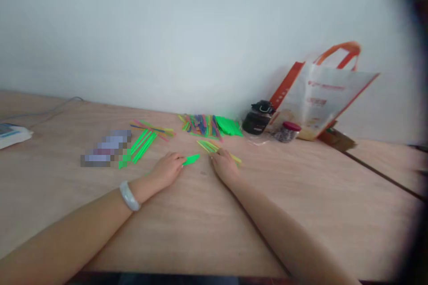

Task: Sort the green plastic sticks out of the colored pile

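My left hand [169,170] rests on the table with its fingers closed on a small bundle of bright green straw-like sticks [191,160], whose ends point right. To the right, my right hand [225,165] lies over several yellow and green straw-like sticks [207,145]. Its fingers are bent together on them, and the sticks stick out on both sides of the hand. Left of my left hand, loose green sticks [144,147] lie slanted in a row. Behind these is a crossed pile of mixed-colour sticks [152,128].
By the wall lie a multicoloured heap of sticks [202,125] and a green bundle [229,125]. A dark bottle [257,120], a red-lidded jar [286,132] and a white bag [324,98] with orange handles stand at back right. At left are a blurred-out item [107,148] and a white packet [14,136].
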### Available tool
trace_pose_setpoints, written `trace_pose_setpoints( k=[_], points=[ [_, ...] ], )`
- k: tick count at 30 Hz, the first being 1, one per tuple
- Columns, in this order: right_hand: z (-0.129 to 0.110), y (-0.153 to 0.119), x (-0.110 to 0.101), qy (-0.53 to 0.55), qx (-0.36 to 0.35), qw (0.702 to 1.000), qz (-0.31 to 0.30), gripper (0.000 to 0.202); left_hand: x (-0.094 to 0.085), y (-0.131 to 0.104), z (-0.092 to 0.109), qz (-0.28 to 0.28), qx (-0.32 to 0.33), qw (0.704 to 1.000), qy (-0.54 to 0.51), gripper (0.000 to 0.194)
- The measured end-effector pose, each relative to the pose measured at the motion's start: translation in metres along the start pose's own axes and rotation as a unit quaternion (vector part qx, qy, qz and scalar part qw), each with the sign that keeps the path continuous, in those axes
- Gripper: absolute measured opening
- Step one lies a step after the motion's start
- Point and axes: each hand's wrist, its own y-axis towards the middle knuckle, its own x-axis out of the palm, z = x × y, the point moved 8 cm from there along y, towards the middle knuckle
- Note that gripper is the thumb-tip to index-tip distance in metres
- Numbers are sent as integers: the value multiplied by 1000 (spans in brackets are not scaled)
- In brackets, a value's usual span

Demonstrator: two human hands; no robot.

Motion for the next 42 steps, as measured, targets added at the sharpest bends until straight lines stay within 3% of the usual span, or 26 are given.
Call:
trace_pose_setpoints(
  k=[8,12,15,18,21,24,27,30,32,36,38,42],
  points=[
    [12,4,-2,-6,13,1000,14,29,0,5,5,1,5,1000,2,27],
    [6,-1,-12,6,-3,999,45,27,-16,5,2,34,-17,999,27,26],
    [-3,-8,-16,23,-28,997,62,28,-41,3,-22,87,-87,988,93,23],
    [-13,-14,-17,49,-56,995,68,27,-59,-7,-63,111,-204,955,187,26],
    [-23,-19,-16,82,-90,990,68,26,-59,-16,-95,78,-255,935,232,30],
    [-29,-23,-19,122,-110,984,74,28,-51,-16,-105,48,-242,944,219,37],
    [-27,-23,-24,175,-106,975,91,29,-53,-10,-90,64,-218,954,196,34],
    [-20,-20,-28,270,-73,954,105,32,-56,-2,-53,93,-157,973,138,30],
    [-16,-17,-25,358,-30,929,94,36,-54,1,-22,102,-106,986,82,29],
    [-24,-14,-11,521,26,853,21,41,-35,0,30,58,-15,998,35,22],
    [-33,-15,-9,558,22,830,-7,36,-27,-1,42,46,6,998,36,19],
    [-42,-17,-10,573,14,819,-19,29,-17,-2,43,39,15,998,38,18]
  ],
)
